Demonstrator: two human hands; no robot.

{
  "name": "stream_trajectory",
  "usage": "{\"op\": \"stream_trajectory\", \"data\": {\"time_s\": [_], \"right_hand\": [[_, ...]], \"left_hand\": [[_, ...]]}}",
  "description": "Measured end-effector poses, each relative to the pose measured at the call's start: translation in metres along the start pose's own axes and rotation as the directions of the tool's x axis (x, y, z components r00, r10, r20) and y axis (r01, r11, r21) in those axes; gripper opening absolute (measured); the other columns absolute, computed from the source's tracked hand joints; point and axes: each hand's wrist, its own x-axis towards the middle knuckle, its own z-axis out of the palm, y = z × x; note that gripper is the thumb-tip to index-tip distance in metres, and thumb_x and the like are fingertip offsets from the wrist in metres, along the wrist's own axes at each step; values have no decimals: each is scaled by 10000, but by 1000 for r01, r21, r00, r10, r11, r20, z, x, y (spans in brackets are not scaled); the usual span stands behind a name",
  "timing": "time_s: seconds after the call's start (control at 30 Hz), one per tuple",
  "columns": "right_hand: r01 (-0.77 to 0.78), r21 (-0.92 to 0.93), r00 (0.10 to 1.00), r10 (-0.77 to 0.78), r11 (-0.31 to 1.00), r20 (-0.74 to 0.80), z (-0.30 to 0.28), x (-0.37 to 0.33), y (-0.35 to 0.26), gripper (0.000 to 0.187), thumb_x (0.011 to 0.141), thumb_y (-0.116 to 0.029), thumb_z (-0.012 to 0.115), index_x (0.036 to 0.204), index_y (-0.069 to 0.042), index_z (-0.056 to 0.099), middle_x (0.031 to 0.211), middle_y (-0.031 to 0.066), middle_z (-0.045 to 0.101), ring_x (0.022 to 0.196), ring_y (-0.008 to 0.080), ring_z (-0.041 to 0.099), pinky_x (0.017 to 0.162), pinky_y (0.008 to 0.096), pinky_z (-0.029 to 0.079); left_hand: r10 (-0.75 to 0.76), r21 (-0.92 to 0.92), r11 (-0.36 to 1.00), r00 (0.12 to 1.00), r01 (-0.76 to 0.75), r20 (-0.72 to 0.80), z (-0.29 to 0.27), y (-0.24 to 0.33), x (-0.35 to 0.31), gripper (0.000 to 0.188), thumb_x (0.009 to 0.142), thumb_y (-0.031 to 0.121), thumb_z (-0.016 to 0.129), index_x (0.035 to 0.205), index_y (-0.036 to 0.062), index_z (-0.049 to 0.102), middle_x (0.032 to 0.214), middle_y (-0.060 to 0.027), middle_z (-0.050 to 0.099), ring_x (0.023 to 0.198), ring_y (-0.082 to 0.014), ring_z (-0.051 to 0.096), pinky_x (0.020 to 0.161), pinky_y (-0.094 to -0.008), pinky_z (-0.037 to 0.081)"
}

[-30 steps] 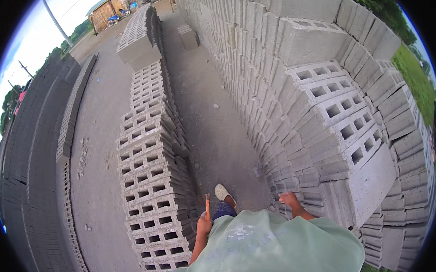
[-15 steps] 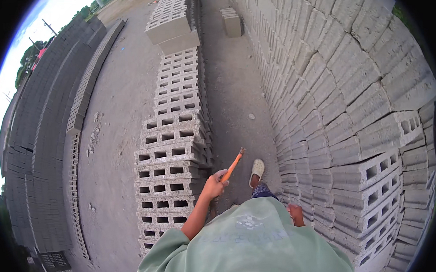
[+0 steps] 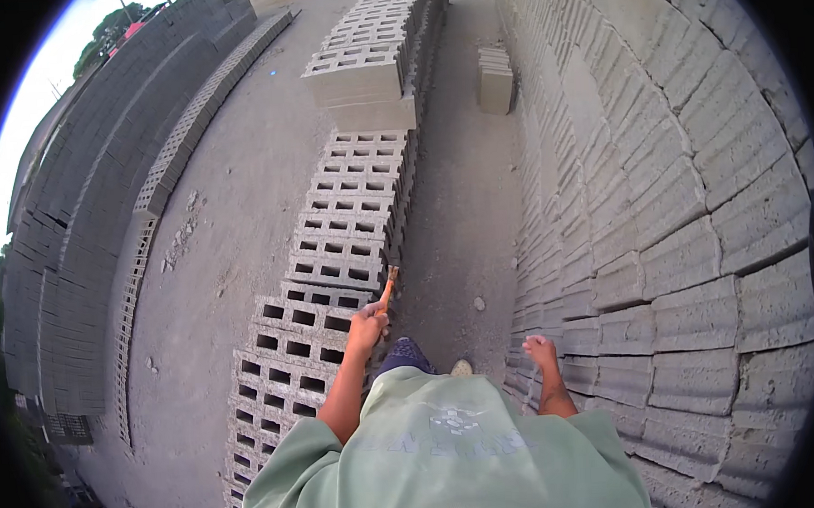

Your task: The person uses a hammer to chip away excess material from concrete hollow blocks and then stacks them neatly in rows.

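Note:
My left hand [image 3: 367, 330] is wrapped round the orange handle of a slim tool [image 3: 389, 289] with a brownish, rusty-looking tip. Its exact kind is too small to make out. The tool points forward, over or beside the right edge of a low row of grey hollow concrete blocks [image 3: 337, 215], whose rectangular holes show on top. My right hand [image 3: 540, 348] hangs out on the right with its fingers curled in, and nothing shows in it. It is nearest to the tall wall of stacked concrete blocks [image 3: 647, 243], apparently without touching it.
A higher block stack [image 3: 363, 86] rises farther along the row. A few blocks [image 3: 495, 79] stand in the dusty aisle [image 3: 455, 206], where a small stone [image 3: 479, 303] lies. More block stacks [image 3: 104, 176] line the far left, and rubble [image 3: 181, 241] is scattered on the ground.
I have moved forward along the aisle, so the higher stack and the standing blocks look nearer. My left hand and tool have shifted left toward the row. My right hand has swung forward.

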Motion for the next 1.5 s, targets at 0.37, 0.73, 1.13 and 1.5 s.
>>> {"op": "stream_trajectory", "data": {"time_s": [0.37,0.73,1.13,1.5], "right_hand": [[-78,233,996,88,969,-31,18,144,-97,296,824,-205,649,973,49,625,819,129,681,716,187,651,630,271,517],[151,-618,852,216,771,477,46,282,-140,382,895,-373,509,1008,-30,630,905,111,679,759,249,646,627,373,488],[569,-528,558,175,630,811,321,473,-448,492,934,-436,409,1168,-25,546,1046,126,650,883,276,627,772,425,432],[789,257,-331,33,558,943,481,52,-300,427,961,-322,406,1024,47,612,682,130,642,626,198,629,630,299,504]], "left_hand": [[234,572,820,927,-26,-292,-31,53,279,344,791,189,505,1080,69,648,904,-236,644,926,-392,610,802,-468,471],[57,721,692,992,43,-114,15,26,258,692,702,389,682,1300,135,444,1168,-221,560,1040,-379,563,867,-472,469],[-640,-548,734,136,402,-756,124,-102,39,360,762,222,618,1093,81,623,1058,-189,632,1000,-342,601,881,-427,472],[-843,-856,509,-150,87,-517,239,-203,-68,309,816,330,569,989,102,683,1012,-165,648,965,-352,608,866,-442,464]]}}
